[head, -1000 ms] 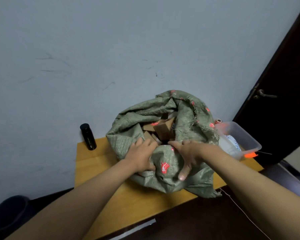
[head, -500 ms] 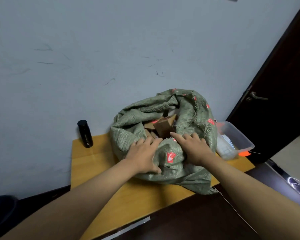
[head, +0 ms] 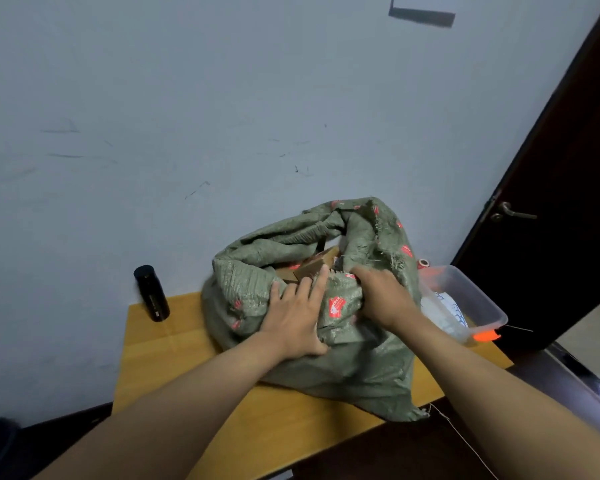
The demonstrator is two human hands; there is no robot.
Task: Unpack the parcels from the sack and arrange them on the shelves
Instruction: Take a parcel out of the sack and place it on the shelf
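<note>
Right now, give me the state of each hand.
Left hand: open, fingers straight, pressing on the sack.
Right hand: fingers curled over the sack's rim, gripping it.

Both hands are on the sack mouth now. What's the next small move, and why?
Probably push the near rim of the green sack down and outward. The left hand lies flat on it, the right hand grips its edge, and the brown parcels show only partly through the opening.
</note>
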